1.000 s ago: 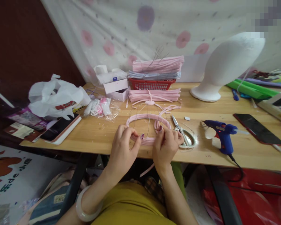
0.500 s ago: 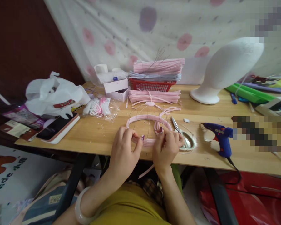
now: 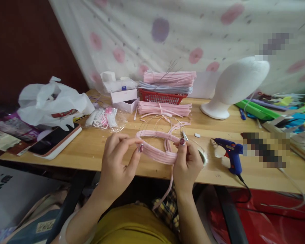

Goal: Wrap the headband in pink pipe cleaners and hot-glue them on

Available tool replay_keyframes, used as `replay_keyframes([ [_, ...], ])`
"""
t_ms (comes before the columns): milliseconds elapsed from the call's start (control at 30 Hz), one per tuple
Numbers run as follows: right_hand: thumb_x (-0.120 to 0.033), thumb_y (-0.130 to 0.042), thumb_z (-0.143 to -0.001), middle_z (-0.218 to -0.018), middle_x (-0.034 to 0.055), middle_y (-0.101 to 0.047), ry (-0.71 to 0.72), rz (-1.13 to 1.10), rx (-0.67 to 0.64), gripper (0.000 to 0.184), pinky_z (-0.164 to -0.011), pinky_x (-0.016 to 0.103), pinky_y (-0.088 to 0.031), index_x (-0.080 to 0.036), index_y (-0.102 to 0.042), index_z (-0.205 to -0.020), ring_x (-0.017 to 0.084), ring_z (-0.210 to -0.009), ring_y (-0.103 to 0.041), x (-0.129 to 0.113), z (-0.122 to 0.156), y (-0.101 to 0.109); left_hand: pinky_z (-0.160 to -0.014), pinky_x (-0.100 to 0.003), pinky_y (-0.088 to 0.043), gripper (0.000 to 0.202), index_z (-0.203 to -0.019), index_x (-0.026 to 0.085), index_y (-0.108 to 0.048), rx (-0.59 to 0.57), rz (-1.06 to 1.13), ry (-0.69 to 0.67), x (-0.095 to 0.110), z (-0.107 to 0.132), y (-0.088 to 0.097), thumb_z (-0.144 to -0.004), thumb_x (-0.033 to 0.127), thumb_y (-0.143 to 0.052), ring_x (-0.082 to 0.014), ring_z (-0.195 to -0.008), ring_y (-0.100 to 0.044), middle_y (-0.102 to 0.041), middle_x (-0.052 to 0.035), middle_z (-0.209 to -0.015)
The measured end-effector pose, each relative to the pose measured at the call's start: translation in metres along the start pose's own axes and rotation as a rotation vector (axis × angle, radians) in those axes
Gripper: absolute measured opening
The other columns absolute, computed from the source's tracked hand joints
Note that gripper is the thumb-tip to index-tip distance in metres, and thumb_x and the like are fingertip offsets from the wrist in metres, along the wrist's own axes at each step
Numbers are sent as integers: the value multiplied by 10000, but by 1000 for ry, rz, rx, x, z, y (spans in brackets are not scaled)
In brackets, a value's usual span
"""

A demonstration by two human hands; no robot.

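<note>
Both my hands hold a pink wrapped hoop (image 3: pixel 157 154) with thin wires, lifted a little above the front edge of the wooden table (image 3: pixel 96 149). My left hand (image 3: pixel 117 162) pinches the hoop's left side between thumb and fingers. My right hand (image 3: pixel 189 162) grips its right side, and a loose pink strip (image 3: pixel 167 189) hangs down from there toward my lap. The scissors lie mostly hidden behind my right hand.
A blue glue gun (image 3: pixel 231 152) lies right of my hands, its cord running off the edge. Behind are pink strip bundles (image 3: pixel 165 109), a red basket (image 3: pixel 161 96), a white foam head (image 3: pixel 236 84), small boxes (image 3: pixel 123 95), a white bag (image 3: pixel 51 103) and a phone (image 3: pixel 54 140).
My hands have lifted the hoop off the table and tilted it toward me. My left hand has slid left along it, and the pink strip now hangs lower.
</note>
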State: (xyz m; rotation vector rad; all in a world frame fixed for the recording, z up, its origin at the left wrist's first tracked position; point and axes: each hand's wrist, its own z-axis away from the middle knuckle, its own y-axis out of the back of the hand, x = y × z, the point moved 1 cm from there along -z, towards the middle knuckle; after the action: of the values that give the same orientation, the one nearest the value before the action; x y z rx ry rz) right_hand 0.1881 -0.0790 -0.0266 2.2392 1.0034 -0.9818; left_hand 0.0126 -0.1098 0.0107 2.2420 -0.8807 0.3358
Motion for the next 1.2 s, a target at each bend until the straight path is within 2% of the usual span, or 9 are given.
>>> replay_keyframes([
  [100,-351,-517,-978,-711,-6,-630,-43,-25,13,286,-651,277,-403,-184,-655,-792,146,-669,-565,-9,-4,6,-964,-432,-423,266,-1101,230,-615,0,-64,-108,4,-1,5,-841,218,-670,-258,-1078,-533,-532,-75,-1091],
  [200,-354,-519,-982,-727,-7,-628,-43,-23,18,272,-651,277,-406,-185,-678,-841,140,-662,-559,-11,-5,9,-1030,-475,-362,330,-1152,259,-591,-36,-82,-133,11,1,3,-839,293,-688,-297,-1203,-472,-477,-97,-1225],
  [367,-287,-501,-995,-769,-13,-653,110,62,57,226,-748,308,-409,-202,-662,-861,135,-690,-565,-10,-2,7,-1085,-501,-291,265,-1139,278,-589,-97,-89,-123,19,-1,-5,-877,273,-627,-310,-1316,-369,-389,-102,-1341],
  [500,-235,-503,-992,-753,-18,-637,226,139,91,206,-743,300,-395,-201,-636,-838,131,-702,-556,-14,-2,6,-1091,-515,-256,185,-1057,263,-587,-153,-91,-83,20,-3,-9,-874,236,-592,-310,-1325,-351,-381,-101,-1348],
  [700,-199,-503,-986,-701,-38,-608,320,192,115,213,-764,311,-367,-191,-582,-788,114,-665,-527,-23,-2,7,-1076,-516,-255,144,-976,253,-553,-163,-48,-40,21,-1,-10,-841,225,-593,-301,-1299,-367,-406,-100,-1305],
  [1200,-159,-539,-955,-681,-29,-613,389,220,179,165,-862,379,-383,-198,-614,-813,132,-702,-554,-19,3,5,-1062,-513,-268,174,-944,249,-524,-175,-30,18,21,4,-15,-799,192,-601,-306,-1299,-377,-408,-98,-1259],
])
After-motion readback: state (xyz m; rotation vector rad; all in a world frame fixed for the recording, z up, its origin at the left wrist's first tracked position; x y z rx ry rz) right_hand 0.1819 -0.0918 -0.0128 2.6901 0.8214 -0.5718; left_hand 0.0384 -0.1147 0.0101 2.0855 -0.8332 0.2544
